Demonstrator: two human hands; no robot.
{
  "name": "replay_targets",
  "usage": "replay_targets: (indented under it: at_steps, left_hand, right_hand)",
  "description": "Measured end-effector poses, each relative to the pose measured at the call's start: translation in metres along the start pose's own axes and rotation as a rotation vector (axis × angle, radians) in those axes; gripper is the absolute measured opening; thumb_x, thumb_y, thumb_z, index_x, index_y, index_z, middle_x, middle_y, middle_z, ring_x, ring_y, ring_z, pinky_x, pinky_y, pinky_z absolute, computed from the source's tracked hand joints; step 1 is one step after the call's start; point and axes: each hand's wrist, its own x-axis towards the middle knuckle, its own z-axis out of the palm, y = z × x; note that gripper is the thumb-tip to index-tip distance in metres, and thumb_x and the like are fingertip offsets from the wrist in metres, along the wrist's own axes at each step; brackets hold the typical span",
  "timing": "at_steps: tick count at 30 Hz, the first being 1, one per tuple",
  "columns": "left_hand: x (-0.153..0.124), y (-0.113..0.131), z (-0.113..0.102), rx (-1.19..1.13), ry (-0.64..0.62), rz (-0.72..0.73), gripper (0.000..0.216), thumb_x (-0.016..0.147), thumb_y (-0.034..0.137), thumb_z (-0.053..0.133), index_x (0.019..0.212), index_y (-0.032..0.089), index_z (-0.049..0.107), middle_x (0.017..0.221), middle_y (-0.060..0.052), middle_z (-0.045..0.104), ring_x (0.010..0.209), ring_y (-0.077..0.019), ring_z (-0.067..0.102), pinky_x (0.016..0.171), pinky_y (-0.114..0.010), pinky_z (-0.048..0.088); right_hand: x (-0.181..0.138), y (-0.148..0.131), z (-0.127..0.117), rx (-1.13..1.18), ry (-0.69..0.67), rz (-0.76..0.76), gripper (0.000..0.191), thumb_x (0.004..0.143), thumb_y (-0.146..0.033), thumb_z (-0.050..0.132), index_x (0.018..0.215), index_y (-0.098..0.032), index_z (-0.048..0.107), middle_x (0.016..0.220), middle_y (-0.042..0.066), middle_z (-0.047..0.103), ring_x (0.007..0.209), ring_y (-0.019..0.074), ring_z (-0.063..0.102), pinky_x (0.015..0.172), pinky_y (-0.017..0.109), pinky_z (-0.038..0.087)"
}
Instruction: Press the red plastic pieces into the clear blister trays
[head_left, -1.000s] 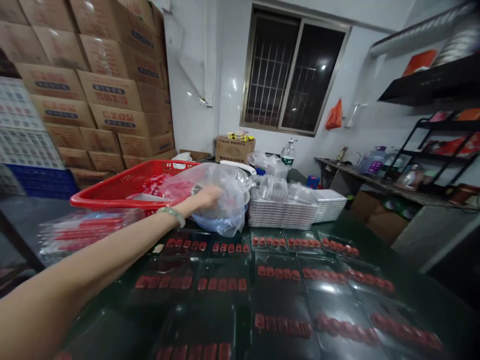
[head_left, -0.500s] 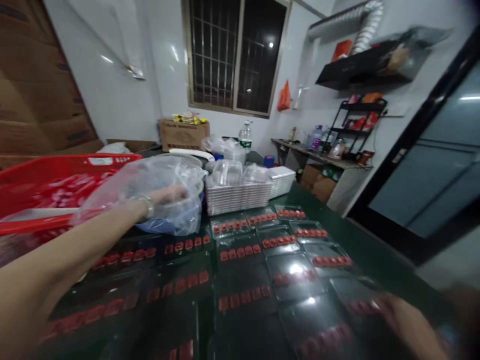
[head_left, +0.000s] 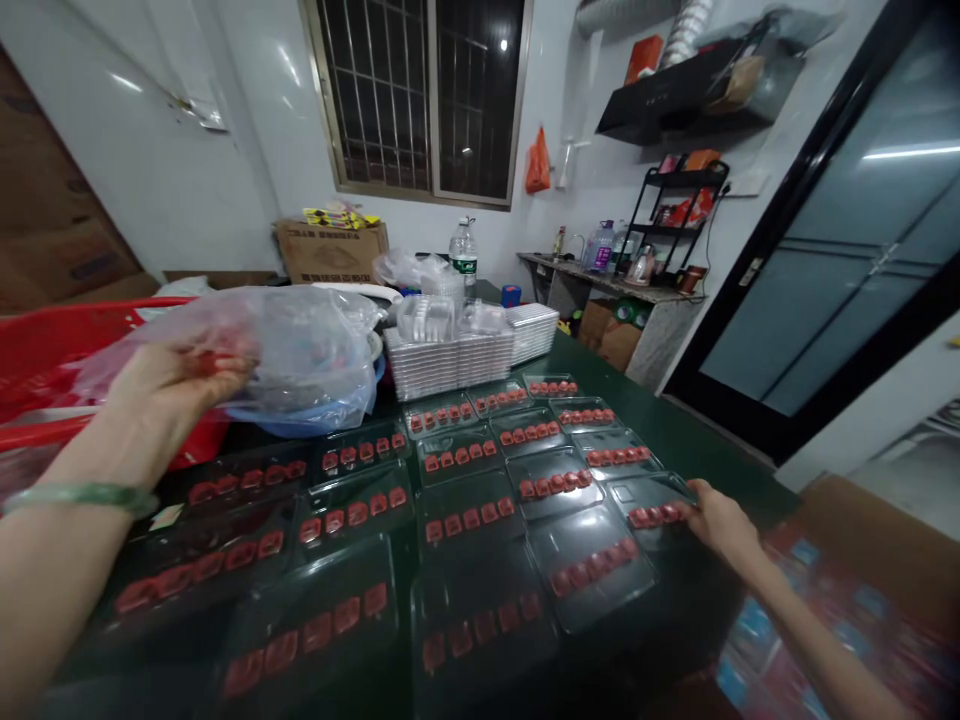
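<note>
My left hand [head_left: 169,385], a green bangle on its wrist, is closed at the near side of a clear plastic bag [head_left: 307,345]. Something reddish shows at its fingertips, too blurred to name. Under the bag sits a blue basin [head_left: 300,425]. At the right side of the table, my right hand [head_left: 716,515] pinches the edge of a clear plastic tray [head_left: 649,492] with a row of small red pieces [head_left: 654,515]. Several similar trays, such as a clear plastic tray [head_left: 469,500] in the middle, lie in rows, each with red pieces along it.
Behind the trays stand stacked white trays [head_left: 427,368]. A red basket [head_left: 45,350] is at the left, a cardboard box [head_left: 330,250] and a water bottle [head_left: 463,250] at the back. Beyond the table's right edge are packs with blue and pink parts [head_left: 817,630].
My left hand has drawn back leftward from over the basin, out of the bag. My right hand, blurred before, now grips a tray edge. The view has shifted right.
</note>
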Motion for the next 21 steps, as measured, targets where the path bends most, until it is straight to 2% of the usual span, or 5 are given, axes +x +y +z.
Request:
replay_targets:
  at_steps: [2, 6, 11, 15, 21]
  left_hand:
    - [-0.025, -0.009, -0.023, 0.091, -0.137, -0.07, 0.032, 0.089, 0.016, 0.018, 0.067, 0.007, 0.04, 0.06, 0.0, 0.044, 0.05, 0.0013, 0.036, 0.046, -0.003, 0.022]
    - [-0.092, -0.065, -0.045, 0.233, -0.17, -0.271, 0.016, 0.086, 0.015, 0.035, 0.078, 0.009, 0.048, 0.067, -0.003, 0.052, 0.046, -0.001, 0.039, 0.035, -0.005, 0.02]
    - [-0.152, -0.161, -0.016, 0.172, -0.321, -0.695, 0.011, 0.074, 0.019, 0.058, 0.074, 0.014, 0.049, 0.067, -0.002, 0.053, 0.041, -0.0013, 0.039, 0.031, -0.01, 0.024]
    - [-0.175, -0.212, 0.018, 0.28, -0.434, -0.715, 0.015, 0.069, 0.022, 0.064, 0.071, 0.014, 0.053, 0.06, 0.001, 0.052, 0.037, -0.001, 0.04, 0.03, -0.01, 0.024]
    - [-0.19, -0.253, 0.039, 0.444, -0.458, -0.544, 0.02, 0.064, 0.03, 0.067, 0.068, 0.013, 0.058, 0.052, 0.002, 0.054, 0.038, -0.0036, 0.045, 0.032, -0.012, 0.028]
  right_hand:
    - [-0.005, -0.001, -0.004, 0.052, 0.077, 0.011, 0.046, 0.074, -0.043, 0.046, 0.11, -0.015, 0.05, 0.074, 0.012, 0.065, 0.07, 0.0275, 0.061, 0.053, 0.032, 0.041]
    - [-0.04, -0.042, -0.021, 0.425, 0.263, -0.141, 0.039, 0.074, -0.043, 0.048, 0.102, -0.016, 0.055, 0.067, 0.005, 0.062, 0.059, 0.0184, 0.058, 0.055, 0.027, 0.043]
    - [-0.132, -0.152, -0.066, 0.948, 0.042, -0.513, 0.024, 0.075, -0.031, 0.054, 0.094, -0.018, 0.058, 0.075, 0.003, 0.061, 0.062, 0.0135, 0.056, 0.057, 0.023, 0.045]
    - [-0.171, -0.206, -0.081, 1.17, -0.08, -0.608, 0.021, 0.075, -0.023, 0.054, 0.096, -0.02, 0.057, 0.073, 0.001, 0.058, 0.061, 0.0104, 0.054, 0.055, 0.02, 0.045]
    - [-0.168, -0.195, -0.062, 1.336, -0.04, -0.447, 0.014, 0.075, -0.022, 0.055, 0.089, -0.019, 0.056, 0.072, 0.0, 0.058, 0.062, 0.0104, 0.054, 0.057, 0.021, 0.045]
